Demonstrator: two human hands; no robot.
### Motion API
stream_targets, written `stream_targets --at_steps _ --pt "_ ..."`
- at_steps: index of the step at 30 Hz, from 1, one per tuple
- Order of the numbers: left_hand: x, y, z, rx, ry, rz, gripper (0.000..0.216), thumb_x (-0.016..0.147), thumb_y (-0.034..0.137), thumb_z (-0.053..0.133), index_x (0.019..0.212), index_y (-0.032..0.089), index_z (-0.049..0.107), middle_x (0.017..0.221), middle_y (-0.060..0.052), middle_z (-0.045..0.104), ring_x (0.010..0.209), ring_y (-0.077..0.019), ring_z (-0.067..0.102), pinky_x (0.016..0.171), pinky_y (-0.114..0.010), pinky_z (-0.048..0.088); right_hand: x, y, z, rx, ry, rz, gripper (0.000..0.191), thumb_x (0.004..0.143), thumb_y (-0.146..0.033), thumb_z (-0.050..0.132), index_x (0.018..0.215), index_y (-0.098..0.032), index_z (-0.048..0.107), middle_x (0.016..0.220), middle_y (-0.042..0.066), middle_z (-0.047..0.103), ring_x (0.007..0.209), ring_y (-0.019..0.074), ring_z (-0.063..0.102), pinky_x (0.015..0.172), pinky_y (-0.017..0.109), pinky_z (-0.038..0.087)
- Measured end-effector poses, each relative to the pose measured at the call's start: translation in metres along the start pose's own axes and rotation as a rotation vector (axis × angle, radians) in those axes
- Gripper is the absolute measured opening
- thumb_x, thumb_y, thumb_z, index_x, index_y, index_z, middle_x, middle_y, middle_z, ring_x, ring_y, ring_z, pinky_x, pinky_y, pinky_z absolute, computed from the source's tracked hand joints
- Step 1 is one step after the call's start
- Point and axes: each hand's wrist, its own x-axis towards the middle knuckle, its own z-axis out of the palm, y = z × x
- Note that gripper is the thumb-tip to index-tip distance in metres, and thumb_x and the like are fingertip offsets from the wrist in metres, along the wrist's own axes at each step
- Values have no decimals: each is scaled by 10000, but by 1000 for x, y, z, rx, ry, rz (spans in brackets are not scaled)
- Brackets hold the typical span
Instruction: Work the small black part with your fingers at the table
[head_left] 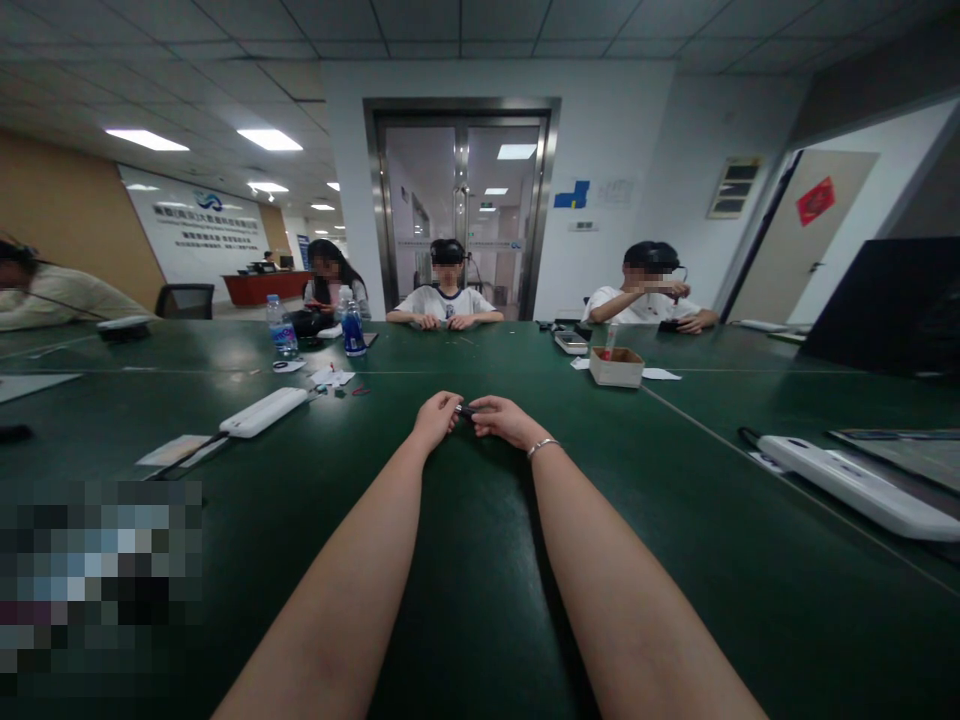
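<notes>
Both arms reach forward over the green table (480, 540). Between my hands is a small dark object with a silvery end (466, 411), too small to tell its kind. My left hand (436, 420) pinches the silvery end from the left, fingers closed. From the right, my right hand (506, 420) grips the dark end with thumb and fingers together. A silvery bracelet (543, 447) circles my right wrist. The fingers partly cover the object, which is held just over the tabletop or resting on it; I cannot tell which.
White power strips lie left (266, 412) and right (855, 487). Farther off stand two bottles (353, 325), paper scraps (331, 377) and a small box (616, 368). Several people sit around the table, including one person straight across (448, 300). A dark screen (889, 310) stands at right.
</notes>
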Motion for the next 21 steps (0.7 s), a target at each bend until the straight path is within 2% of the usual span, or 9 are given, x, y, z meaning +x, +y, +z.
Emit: stream_targets --at_steps 5,8,11,16,19,21 --pt "0 -4 -4 132 91 92 250 749 375 531 876 167 587 545 36 488 472 -81 452 450 -185 333 9 5 6 -230 -5 -38 292 635 30 684 784 -128 488 549 -38 589 408 62 539 381 134 462" --pt "3 -7 -4 217 73 127 218 726 376 562 795 170 573 541 39 495 499 -90 466 486 -196 350 11 4 9 -298 12 -12 295 625 8 699 760 -132 477 532 -38 588 397 72 547 377 147 476" --pt "3 -7 -2 205 46 148 244 705 406 592 737 169 541 561 33 515 526 -98 487 510 -204 369 12 -1 13 -307 16 -10 306 613 -17 716 748 -144 472 541 -39 588 389 87 559 361 164 483" --pt "-1 -5 -2 137 8 136 313 672 451 632 725 163 521 617 8 559 591 -122 537 561 -226 405 12 -5 21 -316 -11 -90 270 634 -46 713 697 -148 472 440 -64 535 315 67 502 274 112 388" --pt "1 15 3 236 86 145 318 658 436 655 791 161 568 684 -5 557 649 -130 530 609 -239 414 9 -3 23 -221 16 -55 249 666 -52 695 718 -149 471 470 -37 569 369 95 559 331 138 457" --pt "-2 48 12 247 128 174 317 702 405 626 890 153 583 784 -36 571 730 -143 531 667 -253 424 5 -3 24 -118 35 -29 257 666 -46 697 759 -147 479 532 -18 604 437 121 606 399 173 511"
